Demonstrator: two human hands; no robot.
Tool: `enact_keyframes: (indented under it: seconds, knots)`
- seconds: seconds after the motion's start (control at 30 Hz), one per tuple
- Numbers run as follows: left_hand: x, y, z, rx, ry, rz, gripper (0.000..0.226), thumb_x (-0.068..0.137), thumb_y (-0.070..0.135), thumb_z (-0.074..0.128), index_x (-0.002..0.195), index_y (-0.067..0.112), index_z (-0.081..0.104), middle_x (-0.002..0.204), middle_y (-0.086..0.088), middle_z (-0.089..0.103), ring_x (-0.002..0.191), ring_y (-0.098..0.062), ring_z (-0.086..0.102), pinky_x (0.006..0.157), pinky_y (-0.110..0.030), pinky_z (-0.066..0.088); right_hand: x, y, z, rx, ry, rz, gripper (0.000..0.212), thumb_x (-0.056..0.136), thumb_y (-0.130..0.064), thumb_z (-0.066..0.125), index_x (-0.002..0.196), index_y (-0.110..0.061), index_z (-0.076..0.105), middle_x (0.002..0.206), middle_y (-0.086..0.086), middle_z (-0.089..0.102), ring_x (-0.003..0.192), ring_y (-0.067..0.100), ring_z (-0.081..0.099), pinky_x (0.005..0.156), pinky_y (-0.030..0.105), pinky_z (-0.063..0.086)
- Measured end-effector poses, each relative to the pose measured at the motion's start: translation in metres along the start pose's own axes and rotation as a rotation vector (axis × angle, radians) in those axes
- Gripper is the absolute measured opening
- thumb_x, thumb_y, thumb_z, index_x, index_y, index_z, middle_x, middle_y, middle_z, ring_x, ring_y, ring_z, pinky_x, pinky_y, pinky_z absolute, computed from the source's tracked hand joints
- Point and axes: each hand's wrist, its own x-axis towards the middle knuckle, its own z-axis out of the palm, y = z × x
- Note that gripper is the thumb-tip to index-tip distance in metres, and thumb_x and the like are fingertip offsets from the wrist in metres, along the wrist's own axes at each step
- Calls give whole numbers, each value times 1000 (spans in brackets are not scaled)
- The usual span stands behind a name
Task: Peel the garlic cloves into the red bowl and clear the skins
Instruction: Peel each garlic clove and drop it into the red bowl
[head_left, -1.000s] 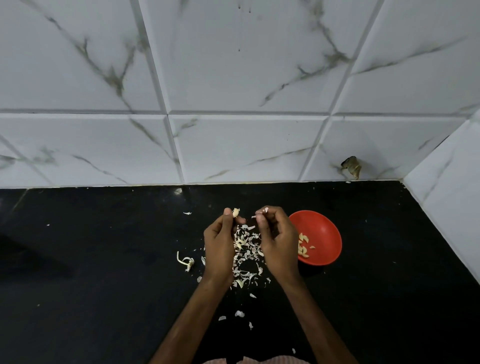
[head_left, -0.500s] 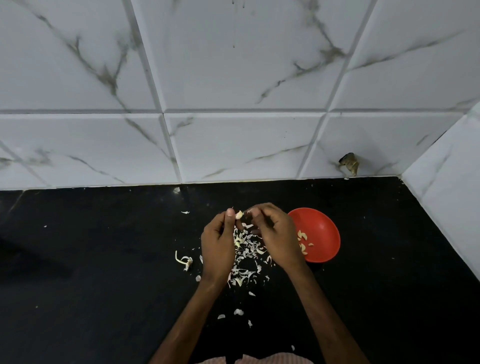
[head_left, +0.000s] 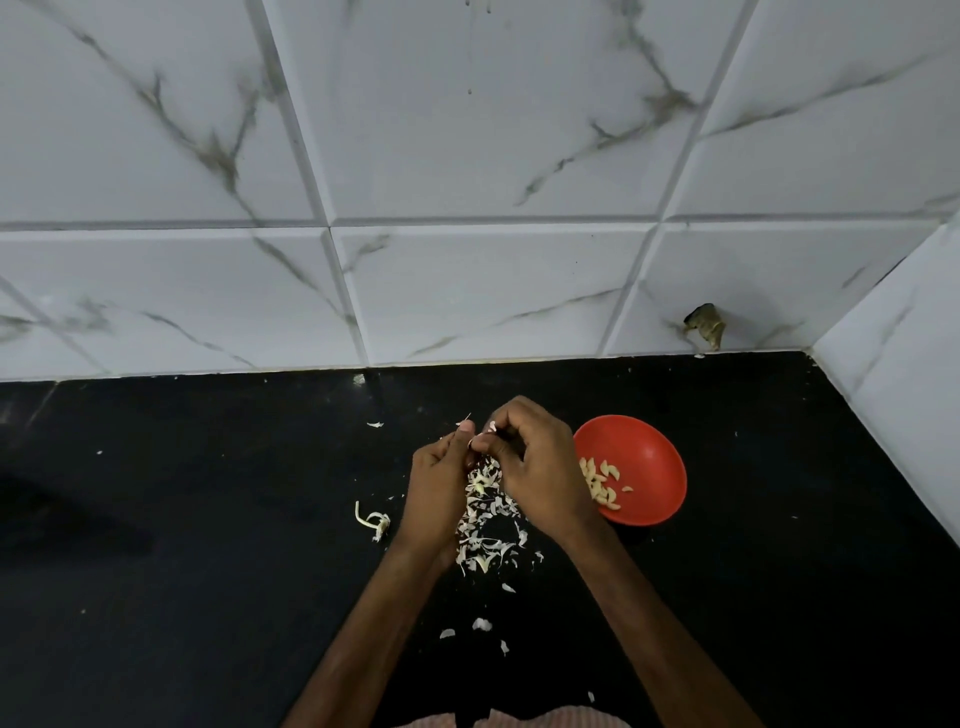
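A: How is the peeling going?
B: Lots of peeled cloves (head_left: 600, 483) are lying in the red bowl (head_left: 652, 449). The skins (head_left: 485, 519) are lying on the table (head_left: 208, 519), not cleared yet.
A: Where is the garlic clove (head_left: 492, 427)?
B: The left hand (head_left: 439, 483) and right hand (head_left: 540, 467) are pinching it with curled fingers (head_left: 506, 442), above the skins. It is hiding, so I cannot tell which way it is pointing
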Motion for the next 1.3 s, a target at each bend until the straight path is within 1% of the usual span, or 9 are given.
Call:
enact_keyframes:
  seconds: [0.1,0.23,0.43,0.63,0.8,0.9,1.0,1.1,1.3]
  knots:
    - [2,0,-3,6,-54,-64,58,107,27,46,53,26,67,50,12,53,48,3,52,49,-8,40,-3,3,-2,-232,-85,-94,11,98,-13,63,91,-5,60,91,-2,57,73,10,55,62,33,50]
    - [3,-5,-4,176,-36,86,45,108,27,45,73,7,66,72,-8,65,73,-15,61,71,-34,50,-11,1,10,-477,-50,-40,19,104,-17,48,86,-15,54,84,-12,48,68,6,45,57,31,40]
    - [3,-19,-21,884,48,453,37,104,40,40,75,21,54,76,10,44,65,-10,49,53,-24,34,-5,-1,13,127,-156,564,45,108,-23,42,65,-12,54,59,-3,47,59,13,40,66,40,34]
    - [5,1,-14,240,-28,186,40,106,28,47,72,11,63,62,10,51,59,-1,47,58,-15,39,-4,-5,9,-6,-11,152,20,97,-27,65,87,-12,73,81,-9,66,77,4,64,69,20,51]
    - [-6,8,-10,-76,-15,-75,53,105,31,48,54,27,60,54,14,39,47,-1,36,44,-11,30,-3,-7,13,28,83,56,8,87,-12,76,91,-6,72,89,-5,67,83,9,66,75,26,56]
    - [-7,10,-11,-40,-26,-152,53,104,37,49,52,28,56,56,11,36,51,-3,32,44,-16,28,-7,-7,12,-184,18,-24,8,95,-13,68,97,-5,66,97,-3,63,83,6,62,69,27,53]
    - [-3,8,-16,143,-136,42,49,108,31,43,64,23,65,59,11,48,55,-1,43,56,-17,38,-9,-6,11,-492,5,-123,18,102,-24,49,98,-9,59,97,-2,58,77,6,53,57,24,44]
    - [6,5,-26,429,-202,135,39,106,34,42,79,12,61,68,10,53,67,-7,49,68,-37,42,-9,-8,12,-590,28,-135,35,102,-31,32,93,-10,59,93,0,56,76,13,57,51,29,46]
    - [2,-1,-20,491,-171,212,36,106,37,37,85,16,57,72,10,56,68,-6,51,65,-34,45,-7,-4,12,-556,92,-153,31,104,-23,44,83,-7,59,79,1,55,61,13,50,48,27,36]
